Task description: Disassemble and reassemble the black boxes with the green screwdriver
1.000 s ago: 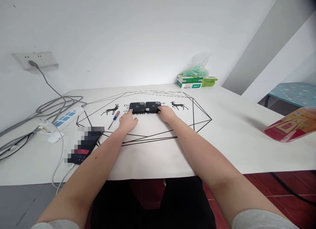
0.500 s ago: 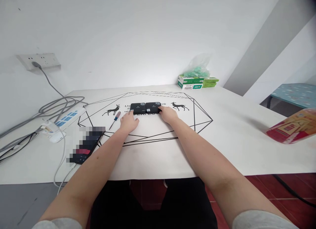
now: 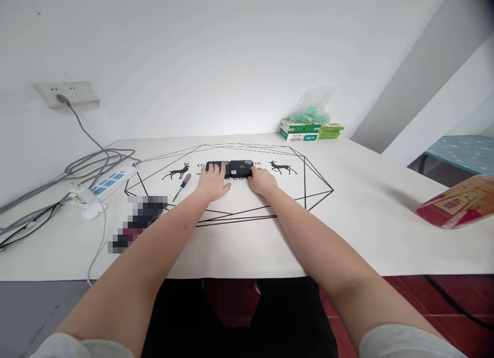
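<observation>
Two flat black boxes lie side by side near the middle of the white table, each with a small label on top. Over the left black box [image 3: 213, 165] my left hand [image 3: 213, 183] rests palm down, its fingers spread across the top and its thumb out to the right. My right hand [image 3: 262, 181] is closed at the right edge of the right black box [image 3: 241, 167], with its fingers curled against that side. Left of my left hand lies a screwdriver [image 3: 184, 183] with a red and blue handle.
A power strip [image 3: 111, 183] with grey cables and a blurred-out phone-like object [image 3: 142, 221] occupy the left side. Green boxes [image 3: 301, 129] under a plastic bag [image 3: 312, 108] stand at the back right. A red and yellow package [image 3: 455, 201] sits at the right edge.
My left hand has moved forward and right, from the left box's front edge onto its top, with its fingers spread. My right hand stays at the right box. The view has shifted slightly.
</observation>
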`<move>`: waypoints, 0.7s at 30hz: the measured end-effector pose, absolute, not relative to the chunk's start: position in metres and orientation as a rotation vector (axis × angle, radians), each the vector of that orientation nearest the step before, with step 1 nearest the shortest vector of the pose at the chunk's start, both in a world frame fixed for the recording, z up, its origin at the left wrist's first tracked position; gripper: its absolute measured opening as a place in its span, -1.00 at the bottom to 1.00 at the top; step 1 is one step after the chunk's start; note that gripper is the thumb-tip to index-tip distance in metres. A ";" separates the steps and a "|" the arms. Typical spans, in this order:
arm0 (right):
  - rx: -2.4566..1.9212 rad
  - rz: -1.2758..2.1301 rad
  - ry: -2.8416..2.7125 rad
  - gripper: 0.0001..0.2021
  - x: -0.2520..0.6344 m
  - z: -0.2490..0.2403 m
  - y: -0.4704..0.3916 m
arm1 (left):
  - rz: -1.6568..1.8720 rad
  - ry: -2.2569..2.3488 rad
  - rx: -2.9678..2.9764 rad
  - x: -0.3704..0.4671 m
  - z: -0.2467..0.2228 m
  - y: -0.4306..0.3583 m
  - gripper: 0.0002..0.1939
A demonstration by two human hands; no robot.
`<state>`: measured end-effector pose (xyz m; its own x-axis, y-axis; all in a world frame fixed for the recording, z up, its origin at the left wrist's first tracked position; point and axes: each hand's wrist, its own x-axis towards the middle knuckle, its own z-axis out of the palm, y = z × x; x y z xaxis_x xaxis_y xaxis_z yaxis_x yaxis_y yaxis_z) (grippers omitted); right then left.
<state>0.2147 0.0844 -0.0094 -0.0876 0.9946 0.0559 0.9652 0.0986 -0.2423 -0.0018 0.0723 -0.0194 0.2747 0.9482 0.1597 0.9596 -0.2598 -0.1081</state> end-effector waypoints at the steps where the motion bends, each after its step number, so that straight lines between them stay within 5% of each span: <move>1: -1.974 0.213 -2.162 -0.62 0.214 -0.009 0.084 | -0.115 -1.808 -2.365 -0.001 -0.018 0.079 -0.01; 13: -1.990 0.202 -2.129 -0.64 0.208 -0.012 0.084 | 0.047 -1.735 -2.615 -0.026 -0.011 0.154 0.28; 21: -2.000 0.252 -2.102 -0.64 0.208 -0.007 0.080 | -0.107 -1.812 -2.610 -0.027 -0.013 0.136 0.15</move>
<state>0.2078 0.0803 -0.0075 -0.0429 0.9980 0.0468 0.9586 0.0544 -0.2795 -0.0267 0.1356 -0.0127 0.3483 0.9368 0.0342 0.9343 -0.3499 0.0688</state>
